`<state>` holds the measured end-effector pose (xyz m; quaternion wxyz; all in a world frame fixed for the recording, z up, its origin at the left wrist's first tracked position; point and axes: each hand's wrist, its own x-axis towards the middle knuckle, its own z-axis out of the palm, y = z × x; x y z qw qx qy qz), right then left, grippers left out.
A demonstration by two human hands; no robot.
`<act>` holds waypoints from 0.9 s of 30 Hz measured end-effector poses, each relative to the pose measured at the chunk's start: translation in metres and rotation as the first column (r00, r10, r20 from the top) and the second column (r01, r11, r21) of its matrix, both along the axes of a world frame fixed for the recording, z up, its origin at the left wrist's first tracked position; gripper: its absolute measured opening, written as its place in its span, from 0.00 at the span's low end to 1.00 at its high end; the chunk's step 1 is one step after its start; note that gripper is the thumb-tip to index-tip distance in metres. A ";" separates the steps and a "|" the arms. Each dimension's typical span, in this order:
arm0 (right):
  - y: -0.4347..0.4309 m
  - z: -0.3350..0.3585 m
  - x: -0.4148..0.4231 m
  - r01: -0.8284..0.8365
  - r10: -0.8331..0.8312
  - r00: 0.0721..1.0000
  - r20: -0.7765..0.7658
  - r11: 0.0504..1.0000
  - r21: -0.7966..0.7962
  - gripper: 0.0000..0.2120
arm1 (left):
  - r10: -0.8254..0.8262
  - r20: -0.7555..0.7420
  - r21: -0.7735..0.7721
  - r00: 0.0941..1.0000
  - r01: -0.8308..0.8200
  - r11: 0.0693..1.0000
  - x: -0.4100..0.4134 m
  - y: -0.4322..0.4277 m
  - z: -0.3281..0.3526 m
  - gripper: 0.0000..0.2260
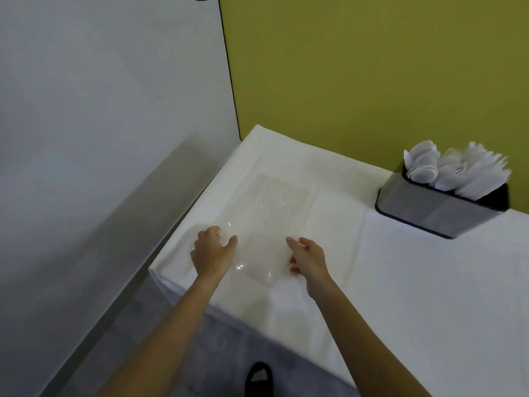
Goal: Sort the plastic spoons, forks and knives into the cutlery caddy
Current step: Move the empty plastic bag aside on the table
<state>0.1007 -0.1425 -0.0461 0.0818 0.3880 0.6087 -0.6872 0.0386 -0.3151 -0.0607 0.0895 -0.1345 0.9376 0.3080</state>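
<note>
Head view: hands lay at either side of a clear tray (274, 222) on the white table (400, 282). Left hand (213, 253) sat at the tray's 9 o'clock edge, fingers loosely curled and thumb spread, touching the rim; whether it actually gripped the plastic could not be told. Right hand (309, 257) sat at the tray's 4 o'clock corner, fingers half open and pointing toward 11 o'clock, its fingertips against or under the edge; a firm hold could not be told either. Nothing showed inside the tray.

Caddy (438, 209), grey with a dark rim, stood at 2 o'clock from the hands, well apart from them, near the table's far edge against the green wall (372, 81). White spoons (422, 164) filled its left compartment, forks (450, 170) the middle, and knives (481, 176) the right, all standing handle-down, though blur softened their shapes. A grey wall (100, 124) rose at 10 o'clock, and a dark shoe (259, 379) showed at 6 o'clock on the floor.
</note>
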 end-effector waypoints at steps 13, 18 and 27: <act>0.089 -0.001 0.180 0.092 -0.088 0.996 -0.031 0.983 0.159 0.06 | -0.484 0.368 0.598 0.794 0.197 0.777 0.098 0.084 0.032 0.16; 0.151 0.007 0.310 0.303 -0.296 0.953 -0.062 0.936 0.178 0.04 | -0.703 0.332 0.649 0.629 0.389 0.654 0.189 0.179 0.044 0.23; 0.251 0.007 0.568 0.669 -0.660 0.740 -0.129 0.704 0.236 0.04 | -0.933 0.173 0.659 0.314 0.667 0.347 0.397 0.360 0.024 0.22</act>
